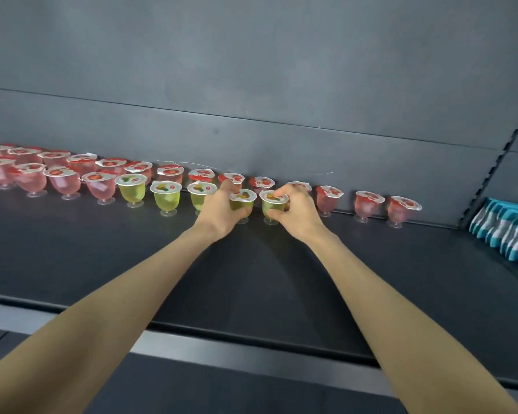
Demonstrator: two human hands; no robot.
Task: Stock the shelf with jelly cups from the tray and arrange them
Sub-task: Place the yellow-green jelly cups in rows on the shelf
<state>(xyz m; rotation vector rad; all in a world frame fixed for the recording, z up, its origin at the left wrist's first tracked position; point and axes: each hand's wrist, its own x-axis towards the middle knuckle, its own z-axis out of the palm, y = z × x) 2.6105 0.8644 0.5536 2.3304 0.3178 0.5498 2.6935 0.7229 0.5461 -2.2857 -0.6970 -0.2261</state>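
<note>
Seemingly midway. Red cups (366,204) line shelf (251,279) back; front row unfilled toward 3 o'clock. Left hand (220,209), right hand (296,212) each grip yellow cup (243,199).

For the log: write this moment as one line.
left hand: grips yellow clear-plastic jelly cup | right hand: grips second yellow jelly cup | both on dark shelf, front row
</note>
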